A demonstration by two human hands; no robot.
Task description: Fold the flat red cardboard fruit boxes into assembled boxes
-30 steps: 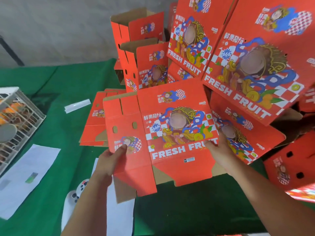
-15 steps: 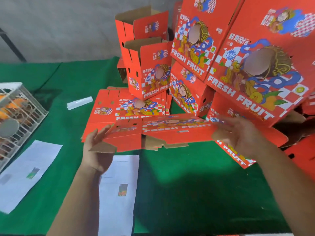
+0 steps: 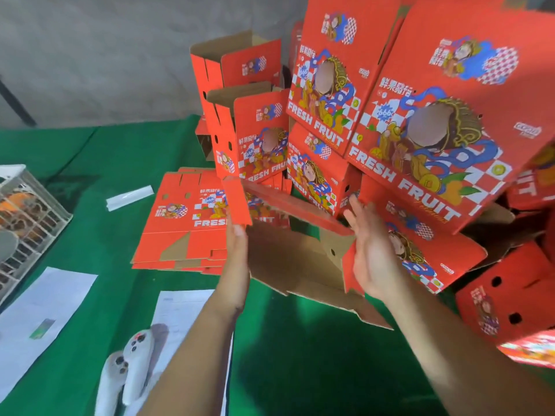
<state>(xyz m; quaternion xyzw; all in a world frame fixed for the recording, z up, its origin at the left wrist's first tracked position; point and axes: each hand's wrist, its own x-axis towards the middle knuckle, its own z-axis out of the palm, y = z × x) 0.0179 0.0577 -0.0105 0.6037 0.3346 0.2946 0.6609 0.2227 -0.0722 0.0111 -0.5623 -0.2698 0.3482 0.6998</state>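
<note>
A red fruit box hangs between my hands above the green table, opened into a sleeve with its brown inside facing me and its flaps loose below. My left hand presses flat against its left wall, fingers straight up. My right hand presses the right wall with straight, spread fingers. A stack of flat red boxes lies on the table just left of and behind the held box.
Assembled red boxes pile high at the back and right. A white wire crate stands at the left edge. White paper sheets, a white strip and white controllers lie on the green cloth.
The flat box, first held facing me, tipped level and has now been pushed open into a sleeve. Both hands shifted from gripping its edges to pressing its side walls.
</note>
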